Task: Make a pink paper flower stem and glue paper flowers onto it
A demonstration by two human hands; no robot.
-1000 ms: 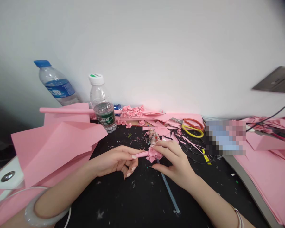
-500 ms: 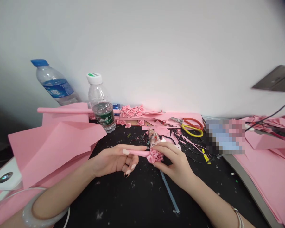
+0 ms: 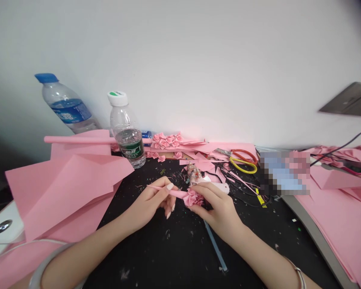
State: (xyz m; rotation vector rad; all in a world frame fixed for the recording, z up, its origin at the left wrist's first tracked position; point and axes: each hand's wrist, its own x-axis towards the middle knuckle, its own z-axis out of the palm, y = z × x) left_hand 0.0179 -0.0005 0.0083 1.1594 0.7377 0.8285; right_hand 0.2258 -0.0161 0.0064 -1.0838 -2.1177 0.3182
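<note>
A cluster of folded pink paper flowers (image 3: 192,198) sits at the end of a narrow pink paper stem (image 3: 177,193) over the black tabletop. My left hand (image 3: 156,197) pinches the stem between thumb and fingers, and its thin tip sticks out to the left. Around the flower cluster, from the right, curl the thumb and fingers of my right hand (image 3: 216,202), hiding part of it. A translucent bluish stick (image 3: 215,247) lies on the table below my right hand.
Two water bottles (image 3: 128,134) (image 3: 67,104) stand at the back left, near pink sheets (image 3: 69,180). Scissors (image 3: 243,163), paper scraps and cables lie behind my hands. More pink paper (image 3: 333,224) is on the right, beside a blurred-out patch.
My left thumb and fingers have closed on the stem, the hand shifting slightly left. The stem's thin tip now shows beyond them. My right hand and the flowers moved slightly left.
</note>
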